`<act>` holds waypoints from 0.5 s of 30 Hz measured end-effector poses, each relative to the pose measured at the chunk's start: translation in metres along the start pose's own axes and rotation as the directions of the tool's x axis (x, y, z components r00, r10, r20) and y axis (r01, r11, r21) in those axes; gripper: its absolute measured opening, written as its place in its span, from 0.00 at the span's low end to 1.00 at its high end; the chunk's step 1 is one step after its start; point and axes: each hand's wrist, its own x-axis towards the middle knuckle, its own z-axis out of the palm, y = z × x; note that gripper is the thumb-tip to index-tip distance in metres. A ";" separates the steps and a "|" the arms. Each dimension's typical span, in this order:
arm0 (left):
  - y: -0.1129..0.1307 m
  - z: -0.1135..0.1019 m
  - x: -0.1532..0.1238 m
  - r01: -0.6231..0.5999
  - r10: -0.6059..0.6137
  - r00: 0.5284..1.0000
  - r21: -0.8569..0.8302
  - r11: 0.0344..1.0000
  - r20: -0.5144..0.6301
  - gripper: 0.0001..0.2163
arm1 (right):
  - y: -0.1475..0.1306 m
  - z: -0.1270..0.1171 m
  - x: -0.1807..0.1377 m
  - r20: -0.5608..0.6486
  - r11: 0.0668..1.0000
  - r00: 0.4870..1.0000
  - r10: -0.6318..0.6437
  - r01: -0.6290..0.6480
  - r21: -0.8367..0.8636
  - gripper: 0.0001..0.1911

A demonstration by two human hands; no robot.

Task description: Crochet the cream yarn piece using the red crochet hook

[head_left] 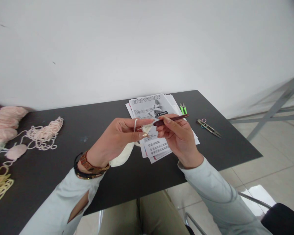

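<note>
My left hand (120, 135) pinches a small cream crochet piece (147, 129) between thumb and forefinger, and a strand of white yarn (135, 125) loops over that forefinger. In my right hand (177, 135) is a crochet hook with a dark reddish-brown handle (171, 119), its thin shaft pointing left into the crochet piece. The hook's very tip is too small to make out. Below my left wrist, a cream ball of yarn (122, 156) rests on the table, partly hidden by that hand. Both hands are above printed sheets (159, 147).
A dark table (88, 112) stands against a white wall. Pink yarn skeins (7, 120), loose pale yarn (46, 133) and yellow yarn (0, 184) lie at left. Green-handled snips (183, 109) and metal scissors (209, 128) lie at right. A black chair (284, 218) is at lower right.
</note>
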 end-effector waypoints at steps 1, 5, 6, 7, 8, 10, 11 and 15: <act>0.000 0.000 0.000 0.000 0.000 1.000 -0.007 1.000 0.000 0.17 | 0.000 0.000 0.000 0.004 1.000 1.000 -0.005 0.005 -0.001 0.09; 0.002 0.000 0.000 -0.034 0.035 0.999 0.031 0.999 -0.019 0.17 | 0.000 0.000 0.000 0.016 1.000 1.000 -0.023 0.023 -0.007 0.09; 0.002 0.000 0.000 -0.053 0.055 0.998 0.058 0.997 -0.029 0.17 | 0.000 0.000 0.000 0.016 1.000 1.000 -0.023 0.024 -0.013 0.09; 0.002 0.001 -0.001 -0.077 0.081 0.996 0.094 0.993 -0.039 0.17 | 0.000 0.000 0.000 0.017 1.000 1.000 -0.023 0.024 -0.019 0.09; 0.002 0.001 -0.001 -0.108 0.115 0.992 0.139 0.984 -0.047 0.16 | 0.000 -0.001 0.000 0.021 0.999 1.000 -0.023 0.023 -0.024 0.09; 0.003 0.002 -0.002 -0.180 0.200 0.978 0.255 0.950 -0.052 0.15 | 0.000 -0.002 -0.001 0.034 0.999 0.999 -0.025 0.025 -0.026 0.09; 0.003 0.003 -0.003 -0.212 0.239 0.970 0.314 0.926 -0.051 0.14 | 0.000 -0.002 -0.001 0.040 0.999 0.999 -0.026 0.027 -0.024 0.09; 0.006 0.007 -0.005 -0.249 0.323 0.944 0.491 0.835 -0.070 0.14 | -0.001 -0.001 -0.001 0.033 1.000 0.999 -0.024 0.024 -0.003 0.08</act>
